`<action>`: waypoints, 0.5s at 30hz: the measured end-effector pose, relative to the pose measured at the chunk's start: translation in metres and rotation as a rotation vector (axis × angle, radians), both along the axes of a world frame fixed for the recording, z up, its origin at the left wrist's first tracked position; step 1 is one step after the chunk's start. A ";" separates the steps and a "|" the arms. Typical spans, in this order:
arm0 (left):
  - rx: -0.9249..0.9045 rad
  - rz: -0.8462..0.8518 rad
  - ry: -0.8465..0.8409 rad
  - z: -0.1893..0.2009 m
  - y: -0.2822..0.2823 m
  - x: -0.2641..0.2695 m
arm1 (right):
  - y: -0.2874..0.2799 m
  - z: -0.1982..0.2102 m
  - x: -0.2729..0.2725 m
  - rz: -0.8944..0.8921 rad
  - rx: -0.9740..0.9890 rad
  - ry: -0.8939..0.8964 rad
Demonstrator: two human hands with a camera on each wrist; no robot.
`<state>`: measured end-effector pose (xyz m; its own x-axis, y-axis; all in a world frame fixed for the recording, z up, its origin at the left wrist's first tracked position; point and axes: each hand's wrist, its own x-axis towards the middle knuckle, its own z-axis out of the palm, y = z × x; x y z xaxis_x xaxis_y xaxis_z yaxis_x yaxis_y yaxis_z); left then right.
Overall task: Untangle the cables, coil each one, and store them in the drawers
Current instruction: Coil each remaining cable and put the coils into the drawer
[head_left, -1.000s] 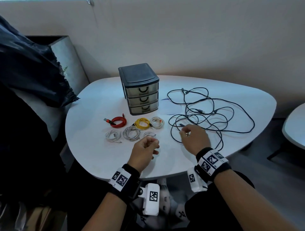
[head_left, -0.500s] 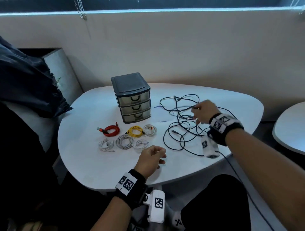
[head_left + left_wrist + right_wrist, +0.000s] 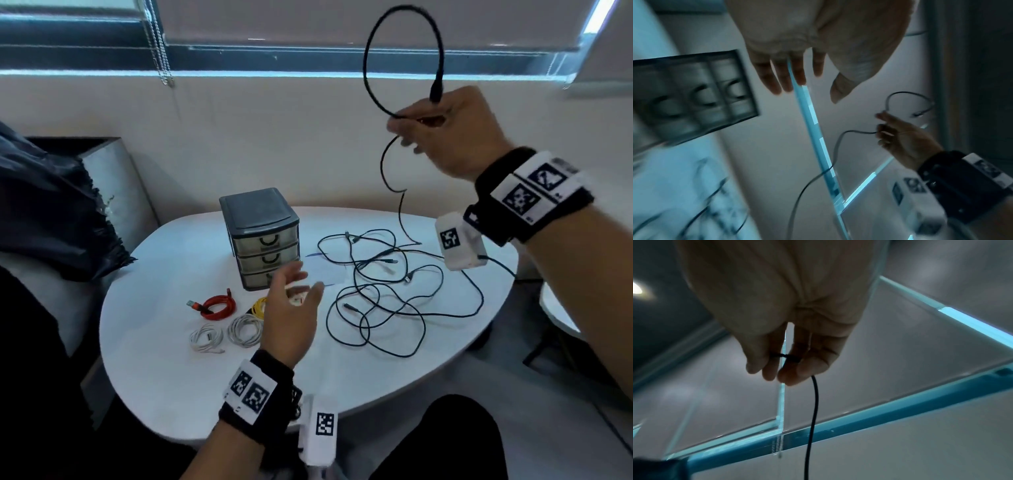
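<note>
since the frame half a second back, the right hand has risen from the tangle on the tabletop to well above it, carrying one end of a black cable with it; the left hand has lifted off the near edge and spread its fingers.

that black cable arches in a loop above the right hand, its plug end coming back down into the fingers, which pinch it; the right wrist view shows thumb and fingertips closed on the cord with a length hanging below. from the hand the cable drops in a wavy line to the tabletop, where it joins the loose pile of black cables spread over the right half.

the left hand hovers above the tabletop, fingers straight and apart, holding nothing, just in front of the lowest drawer. it hides part of the coiled cables lying left of the tangle: a red coil, a yellow coil partly behind the hand, and 2 white coils nearer the person.

behind them stands a small grey drawer unit with 3 drawers, all closed. a white sheet of paper lies between the unit and the tangle. beyond the tabletop are a pale wall and a window blind with a bead chain.
</note>
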<state>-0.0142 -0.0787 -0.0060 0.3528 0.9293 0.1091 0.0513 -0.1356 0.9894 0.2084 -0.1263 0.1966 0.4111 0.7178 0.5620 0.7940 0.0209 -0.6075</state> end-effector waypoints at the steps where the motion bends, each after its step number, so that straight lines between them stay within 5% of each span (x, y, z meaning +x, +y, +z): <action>1: 0.097 0.053 -0.040 0.016 -0.001 -0.001 | -0.006 -0.003 -0.013 0.031 -0.057 -0.040; 4: 0.501 0.214 -0.176 0.066 -0.007 -0.013 | -0.022 -0.012 -0.053 0.138 -0.249 -0.156; 7: 0.842 0.205 0.004 0.091 -0.005 -0.026 | -0.032 -0.028 -0.079 0.271 -0.369 -0.258; 11: 0.401 -0.193 -0.004 0.072 0.000 -0.037 | -0.037 -0.061 -0.089 0.325 -0.273 -0.167; 15: 0.127 -0.218 -0.062 0.045 -0.013 -0.061 | -0.043 -0.107 -0.088 0.219 -0.189 0.101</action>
<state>-0.0747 -0.0913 0.0390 0.5324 0.8093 0.2481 -0.0532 -0.2606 0.9640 0.1204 -0.1693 0.0895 0.2817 0.8835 0.3743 0.7188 0.0641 -0.6923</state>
